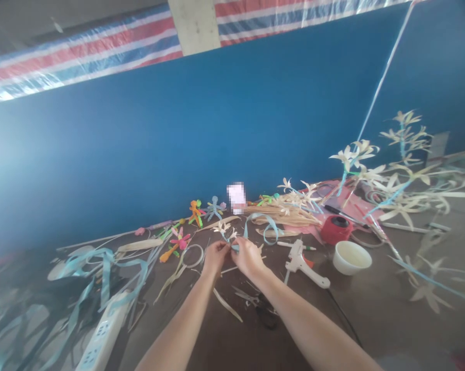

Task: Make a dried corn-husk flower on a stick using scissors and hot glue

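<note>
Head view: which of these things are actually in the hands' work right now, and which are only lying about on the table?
In hand:
left hand
right hand
light blue ribbon
small straw flower

Lying about:
glue gun
scissors
red twine spool
white cup
power strip

Even, soft daylight with faint shadows; edges are blurred and stretched, the centre moderately sharp.

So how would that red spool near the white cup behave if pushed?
The red spool looks round and squat, so it would probably slide rather than tip. Turned on its side it could roll. It seems wound with cord, so likely light. It sits close to the white cup, which it might nudge.
</note>
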Action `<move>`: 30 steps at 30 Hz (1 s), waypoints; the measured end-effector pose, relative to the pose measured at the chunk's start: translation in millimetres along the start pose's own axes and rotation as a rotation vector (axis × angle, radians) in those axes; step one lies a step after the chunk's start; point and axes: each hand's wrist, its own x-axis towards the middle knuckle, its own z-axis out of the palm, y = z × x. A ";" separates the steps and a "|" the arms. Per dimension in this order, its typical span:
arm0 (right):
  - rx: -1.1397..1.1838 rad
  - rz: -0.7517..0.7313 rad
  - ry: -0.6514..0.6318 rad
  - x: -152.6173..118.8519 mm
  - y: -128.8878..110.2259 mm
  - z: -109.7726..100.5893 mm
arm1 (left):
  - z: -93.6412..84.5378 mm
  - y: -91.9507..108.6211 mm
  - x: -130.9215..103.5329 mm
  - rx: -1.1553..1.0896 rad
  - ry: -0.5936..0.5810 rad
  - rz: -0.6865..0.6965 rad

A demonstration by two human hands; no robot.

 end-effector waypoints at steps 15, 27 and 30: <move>-0.377 -0.244 -0.117 -15.2 -12.9 -9.4 | -1.3 5.7 5.3 0.071 0.022 -0.091; -0.571 -0.309 -0.259 -37.2 -29.0 1.0 | -2.9 3.2 8.3 -0.005 0.031 -0.108; -0.581 -0.321 -0.299 -38.8 -32.8 -4.4 | -3.7 4.3 12.0 -0.060 0.040 -0.116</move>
